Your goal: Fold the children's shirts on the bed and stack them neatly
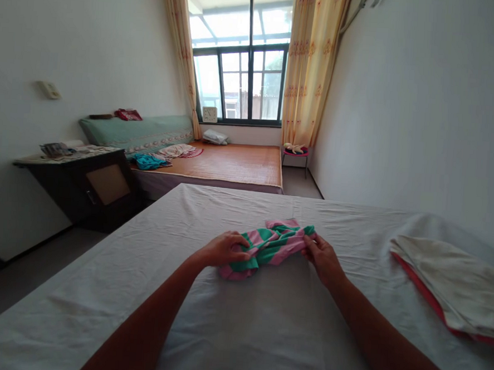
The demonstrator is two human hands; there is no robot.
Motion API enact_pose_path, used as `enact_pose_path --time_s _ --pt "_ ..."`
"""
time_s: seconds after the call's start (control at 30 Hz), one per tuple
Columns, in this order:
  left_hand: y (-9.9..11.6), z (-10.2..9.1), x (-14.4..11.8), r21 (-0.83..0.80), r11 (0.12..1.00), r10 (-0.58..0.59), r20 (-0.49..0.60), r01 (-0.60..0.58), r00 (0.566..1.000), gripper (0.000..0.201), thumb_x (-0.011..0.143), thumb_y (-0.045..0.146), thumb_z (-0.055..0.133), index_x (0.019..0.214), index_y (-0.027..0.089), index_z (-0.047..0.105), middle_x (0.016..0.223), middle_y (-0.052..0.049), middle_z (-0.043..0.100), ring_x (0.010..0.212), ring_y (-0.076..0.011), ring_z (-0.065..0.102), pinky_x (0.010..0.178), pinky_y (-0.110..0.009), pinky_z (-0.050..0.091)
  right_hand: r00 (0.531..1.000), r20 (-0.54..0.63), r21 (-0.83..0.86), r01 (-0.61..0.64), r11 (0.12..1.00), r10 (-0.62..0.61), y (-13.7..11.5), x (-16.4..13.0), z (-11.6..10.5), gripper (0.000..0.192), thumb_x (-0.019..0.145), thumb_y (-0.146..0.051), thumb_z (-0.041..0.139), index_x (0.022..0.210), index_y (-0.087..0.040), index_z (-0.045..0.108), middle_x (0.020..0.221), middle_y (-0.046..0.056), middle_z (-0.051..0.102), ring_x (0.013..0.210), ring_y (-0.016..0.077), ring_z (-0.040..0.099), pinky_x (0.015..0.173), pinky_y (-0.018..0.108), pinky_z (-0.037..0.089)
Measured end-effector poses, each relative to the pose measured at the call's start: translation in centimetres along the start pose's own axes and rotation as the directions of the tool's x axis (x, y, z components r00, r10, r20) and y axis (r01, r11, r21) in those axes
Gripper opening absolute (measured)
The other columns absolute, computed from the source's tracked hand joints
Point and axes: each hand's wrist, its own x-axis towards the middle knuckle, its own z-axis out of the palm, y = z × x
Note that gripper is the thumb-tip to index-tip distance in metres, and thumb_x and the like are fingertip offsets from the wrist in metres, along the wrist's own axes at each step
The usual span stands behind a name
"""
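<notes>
A pink and green striped piece of clothing [274, 243] lies bunched up between my hands, over a white sheet [141, 268]. At its left end my left hand [226, 249] is closed on the fabric, thumb and fingers pinching a fold. My right hand [321, 256] pinches the right end between thumb and fingertips. The cloth is crumpled, so its exact kind of garment cannot be made out. Part of it rests on or just above the sheet.
Folded white cloth with a red edge [454, 287] lies on the right. Beyond the sheet stands a bed with a brown mat [240, 162], holding a blue cloth [148, 161]. A dark cabinet [75, 191] is at left, a pink stool [296, 151] near the curtain.
</notes>
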Motion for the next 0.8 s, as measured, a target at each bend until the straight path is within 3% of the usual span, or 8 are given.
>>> enact_pose_path --time_s 0.1,0.2,0.33,0.43,0.53,0.63,0.7,0.8 --pt "0.7 1.2 -0.1 0.195 0.981 -0.01 0.025 0.005 1.0 0.031 0.068 0.039 0.07 0.095 0.025 0.069 0.096 -0.004 0.064 0.093 -0.0215 0.057 0.079 -0.027 0.044 0.998 -0.026 0.0 0.056 0.998 -0.056 -0.7 0.2 -0.5 0.039 0.065 -0.05 0.074 0.084 -0.019 0.059 0.057 -0.006 0.055 0.045 0.0077 0.048 0.041 0.019 0.04" --pt "0.8 1.3 0.4 0.225 0.961 -0.136 -0.128 0.163 0.982 0.013 0.074 0.03 0.06 0.083 0.025 0.068 0.083 -0.001 0.064 0.082 -0.0189 0.058 0.071 -0.026 0.042 0.988 -0.063 0.006 0.142 0.99 -0.141 -1.5 0.3 -0.9 0.034 0.068 -0.048 0.072 0.08 -0.02 0.057 0.052 -0.008 0.049 0.041 0.0058 0.041 0.039 0.018 0.034" --pt "-1.5 -0.5 0.7 -0.267 0.944 -0.284 -0.351 0.195 0.892 0.022 0.077 0.039 0.052 0.079 0.019 0.063 0.066 0.0 0.059 0.064 -0.0154 0.055 0.061 -0.026 0.042 0.961 -0.215 0.14 0.207 0.968 -0.174 -2.5 1.3 -2.7 0.035 0.063 -0.043 0.076 0.084 -0.02 0.059 0.06 -0.007 0.055 0.046 0.0064 0.046 0.042 0.018 0.039" --pt "-3.8 -1.3 0.4 -0.651 0.755 -0.427 -0.402 0.075 0.81 0.037 0.069 0.048 0.06 0.087 0.016 0.062 0.073 -0.003 0.063 0.067 -0.018 0.059 0.061 -0.029 0.047 0.932 -0.33 0.192 0.22 0.956 -0.148 -2.5 2.5 -4.6 0.038 0.059 -0.041 0.078 0.084 -0.019 0.06 0.059 -0.007 0.054 0.044 0.0057 0.044 0.04 0.018 0.038" --pt "-5.5 -1.0 0.0 -0.713 0.695 -0.49 -0.371 0.097 0.789 0.047 0.058 0.045 0.072 0.091 0.014 0.062 0.081 -0.007 0.066 0.074 -0.0214 0.062 0.063 -0.032 0.05 0.927 -0.343 0.099 0.193 0.976 -0.149 -1.6 3.4 -5.9 0.038 0.063 -0.043 0.073 0.09 -0.019 0.059 0.064 -0.004 0.057 0.048 0.0077 0.049 0.043 0.019 0.041" --pt "-6.5 -0.7 0.0 -0.646 0.748 -0.52 -0.427 0.152 0.74 0.045 0.063 0.048 0.068 0.091 0.014 0.062 0.085 -0.006 0.066 0.079 -0.0207 0.062 0.062 -0.029 0.05 0.904 -0.29 -0.178 0.271 0.946 -0.313 -1.1 3.6 -6.0 0.045 0.066 -0.04 0.069 0.104 -0.02 0.056 0.1 0.007 0.064 0.08 0.0173 0.062 0.065 0.029 0.051" --pt "-6.5 -0.9 0.0 -0.568 0.807 -0.469 -0.447 0.163 0.762 0.042 0.073 0.051 0.059 0.092 0.014 0.063 0.09 -0.007 0.066 0.085 -0.0206 0.062 0.066 -0.028 0.05 0.877 -0.179 -0.406 0.347 0.846 -0.446 -1.4 2.9 -5.3 0.042 0.07 -0.041 0.065 0.106 -0.02 0.058 0.111 0.01 0.062 0.094 0.0215 0.06 0.076 0.035 0.051" --pt "-5.9 -1.3 -0.2 -0.403 0.906 -0.252 -0.272 0.128 0.928 0.038 0.081 0.049 0.054 0.097 0.017 0.067 0.1 -0.007 0.068 0.096 -0.0217 0.062 0.081 -0.03 0.049 0.909 0.212 -0.532 0.416 0.738 -0.359 -2.7 0.8 -3.3 0.029 0.08 -0.045 0.057 0.093 -0.02 0.064 0.091 0.006 0.067 0.081 0.0198 0.061 0.072 0.033 0.049"
